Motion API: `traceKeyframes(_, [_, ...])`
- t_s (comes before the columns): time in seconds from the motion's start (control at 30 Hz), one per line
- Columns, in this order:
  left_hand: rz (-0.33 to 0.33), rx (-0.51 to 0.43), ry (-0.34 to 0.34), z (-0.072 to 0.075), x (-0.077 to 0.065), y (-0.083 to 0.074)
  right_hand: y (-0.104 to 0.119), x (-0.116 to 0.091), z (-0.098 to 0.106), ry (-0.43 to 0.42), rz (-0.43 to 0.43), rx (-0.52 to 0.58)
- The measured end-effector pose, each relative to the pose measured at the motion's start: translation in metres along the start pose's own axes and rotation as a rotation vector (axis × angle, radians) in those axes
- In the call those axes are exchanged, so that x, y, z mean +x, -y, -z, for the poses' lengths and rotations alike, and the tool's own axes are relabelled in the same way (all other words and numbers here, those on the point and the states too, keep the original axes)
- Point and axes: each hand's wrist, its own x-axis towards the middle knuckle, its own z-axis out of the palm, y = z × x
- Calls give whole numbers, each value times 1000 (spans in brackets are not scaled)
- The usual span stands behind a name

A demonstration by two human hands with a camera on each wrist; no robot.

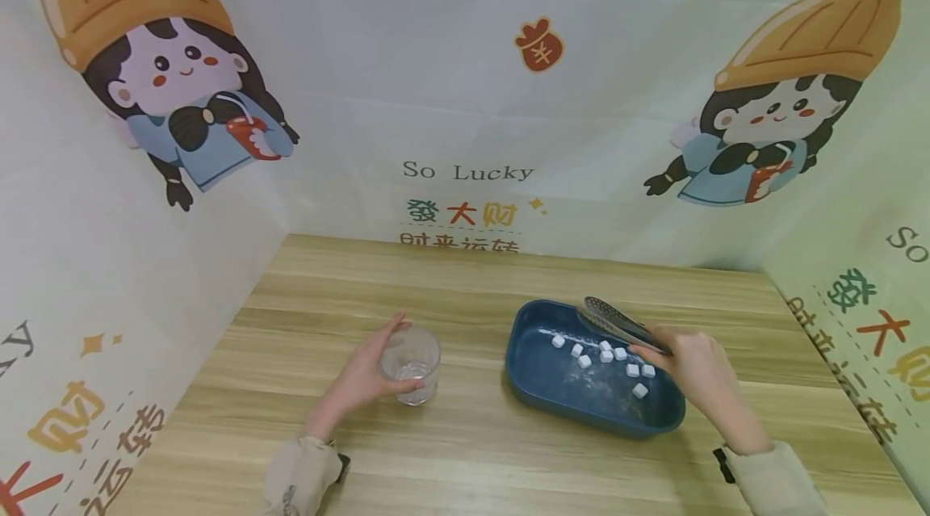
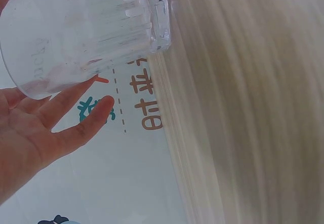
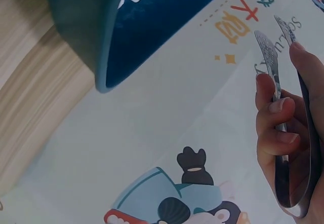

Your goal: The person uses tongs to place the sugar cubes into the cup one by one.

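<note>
On the left of the table, my left hand [image 1: 368,364] holds a clear drinking glass [image 1: 412,367], thumb in front and fingers round the far side. The glass stands upright. White shapes show through its lower part in the left wrist view; I cannot tell whether they lie inside or behind. My right hand [image 1: 696,367] grips metal tongs [image 1: 617,322] with perforated tips, and these sit above the far right side of a dark blue tray [image 1: 523,387]. Small white cubes [image 1: 584,362] lie scattered in that tray. The tong tips [image 3: 267,46] are apart, with nothing between them.
A wood-grain table [image 1: 465,459] carries everything. White printed sheets [image 1: 349,96] with cartoon figures and lettering stand as walls behind and at both sides. Between the glass and the tray lies a strip of bare tabletop.
</note>
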Motion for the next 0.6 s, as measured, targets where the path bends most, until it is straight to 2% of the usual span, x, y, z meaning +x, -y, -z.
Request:
traceKeyframes(0.2, [8,-1,-1,0,0,0,-2,-1,3,84,10,-39])
traceKeyframes(0.43, [9,-2,-1,0,0,-1,-4,0,6,271,-17,-89])
traceKeyframes(0.6, [14,-4,4,-1,0,-1,-4,1,9,365,-12,-127])
